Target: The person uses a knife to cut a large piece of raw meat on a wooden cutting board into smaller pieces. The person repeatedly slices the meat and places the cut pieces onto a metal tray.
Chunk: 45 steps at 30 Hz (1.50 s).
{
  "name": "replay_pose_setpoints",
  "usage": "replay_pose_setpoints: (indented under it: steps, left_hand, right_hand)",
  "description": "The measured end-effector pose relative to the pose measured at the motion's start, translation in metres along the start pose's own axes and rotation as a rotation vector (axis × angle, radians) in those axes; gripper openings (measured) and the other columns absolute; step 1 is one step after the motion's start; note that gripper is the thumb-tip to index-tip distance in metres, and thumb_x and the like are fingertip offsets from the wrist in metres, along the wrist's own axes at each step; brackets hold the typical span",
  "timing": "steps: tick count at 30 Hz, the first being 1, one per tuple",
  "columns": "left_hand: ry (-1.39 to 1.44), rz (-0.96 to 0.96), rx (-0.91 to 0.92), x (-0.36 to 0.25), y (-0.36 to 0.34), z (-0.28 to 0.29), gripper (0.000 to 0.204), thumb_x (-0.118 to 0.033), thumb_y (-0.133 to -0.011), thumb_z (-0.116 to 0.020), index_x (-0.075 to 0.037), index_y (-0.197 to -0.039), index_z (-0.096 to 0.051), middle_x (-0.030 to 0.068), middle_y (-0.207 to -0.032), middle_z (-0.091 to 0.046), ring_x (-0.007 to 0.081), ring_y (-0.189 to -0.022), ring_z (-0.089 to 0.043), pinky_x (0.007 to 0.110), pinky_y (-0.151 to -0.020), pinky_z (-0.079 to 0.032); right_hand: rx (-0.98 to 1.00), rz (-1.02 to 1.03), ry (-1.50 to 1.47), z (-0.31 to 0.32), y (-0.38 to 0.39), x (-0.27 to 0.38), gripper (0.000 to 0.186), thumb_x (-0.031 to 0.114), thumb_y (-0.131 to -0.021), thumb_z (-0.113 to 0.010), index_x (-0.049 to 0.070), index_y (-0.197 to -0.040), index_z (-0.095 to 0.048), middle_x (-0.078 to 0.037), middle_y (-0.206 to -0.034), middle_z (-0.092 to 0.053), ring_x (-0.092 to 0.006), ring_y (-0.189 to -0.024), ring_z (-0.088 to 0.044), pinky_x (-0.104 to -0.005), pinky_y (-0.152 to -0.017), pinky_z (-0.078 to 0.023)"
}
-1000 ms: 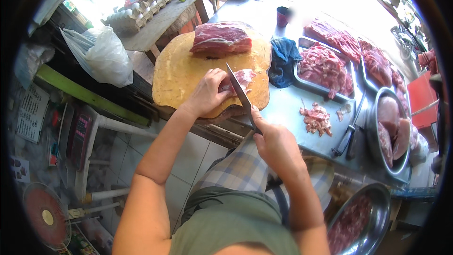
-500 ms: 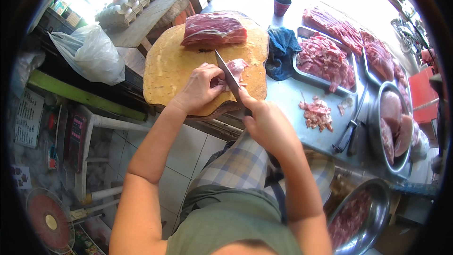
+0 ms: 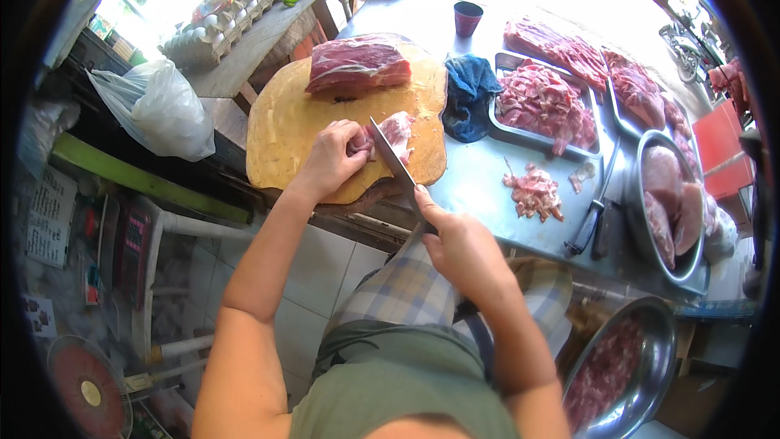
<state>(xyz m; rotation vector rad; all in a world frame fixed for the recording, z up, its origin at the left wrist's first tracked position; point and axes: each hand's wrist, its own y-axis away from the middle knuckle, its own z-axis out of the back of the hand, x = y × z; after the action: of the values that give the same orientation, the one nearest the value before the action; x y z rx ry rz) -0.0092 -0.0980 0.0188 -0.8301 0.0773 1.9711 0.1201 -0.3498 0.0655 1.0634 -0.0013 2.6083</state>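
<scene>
You are mid-slice on a small piece of raw meat [image 3: 396, 132] lying near the front right edge of the round wooden chopping board [image 3: 284, 126]. Your left hand [image 3: 333, 158] presses down on it with the fingers curled close together, knuckles toward the blade. Your right hand [image 3: 463, 248] is wrapped tight around the handle of the knife [image 3: 393, 164], whose blade angles up and left with its tip at the meat just beside your left knuckles. A larger slab of red meat [image 3: 358, 66] sits uncut at the far side of the board. To the right lie a blue cloth [image 3: 469, 93], a metal tray of sliced meat [image 3: 543, 106] and a small heap of cut pieces [image 3: 533, 193] on the steel counter [image 3: 479, 183]. The cut looks under way, not finished; the next stroke calls for a steady draw with the left fingertips tucked back, since blade and knuckles are almost touching
</scene>
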Motion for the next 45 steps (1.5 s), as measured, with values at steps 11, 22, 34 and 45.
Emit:
replay_pose_setpoints:
  steps: [11,22,34,45]
  left_hand:
    - [0.019,-0.062,0.004,-0.036,-0.015,-0.008,0.024,-0.012,-0.085,-0.075,0.001,-0.102,-0.064,0.0181,-0.112,-0.060,0.0364,-0.117,-0.055,0.045,-0.102,-0.046]
    - [-0.072,-0.074,0.021,-0.039,-0.017,-0.013,0.021,-0.017,-0.086,-0.076,0.000,-0.092,-0.065,0.0173,-0.099,-0.062,0.0370,-0.103,-0.057,0.045,-0.092,-0.047]
    - [-0.071,-0.089,0.100,-0.029,-0.028,-0.012,0.020,-0.015,-0.086,-0.074,0.002,-0.092,-0.065,0.0195,-0.098,-0.066,0.0383,-0.102,-0.059,0.047,-0.094,-0.048]
    - [-0.051,-0.146,0.105,-0.026,-0.015,-0.012,0.015,-0.012,-0.087,-0.071,0.002,-0.089,-0.066,0.0183,-0.097,-0.065,0.0373,-0.104,-0.059,0.045,-0.093,-0.049]
  right_hand:
    - [-0.059,-0.072,-0.022,0.024,-0.017,0.002,0.062,0.003,-0.086,-0.068,0.011,-0.147,-0.057,-0.030,-0.107,-0.068,-0.0471,-0.097,-0.066,-0.0477,-0.086,-0.052]
    - [-0.051,0.090,0.082,0.023,-0.027,-0.004,0.059,0.002,-0.086,-0.060,0.005,-0.145,-0.056,-0.026,-0.086,-0.070,-0.0433,-0.084,-0.070,-0.0519,-0.078,-0.055]
    - [-0.070,0.106,0.012,0.016,-0.094,-0.005,0.063,0.004,-0.082,-0.063,0.014,-0.144,-0.060,-0.032,-0.098,-0.068,-0.0454,-0.092,-0.069,-0.0482,-0.085,-0.052]
    - [-0.012,0.044,0.016,0.025,-0.025,-0.023,0.063,0.003,-0.082,-0.063,0.010,-0.144,-0.060,-0.032,-0.100,-0.068,-0.0454,-0.097,-0.068,-0.0467,-0.087,-0.052]
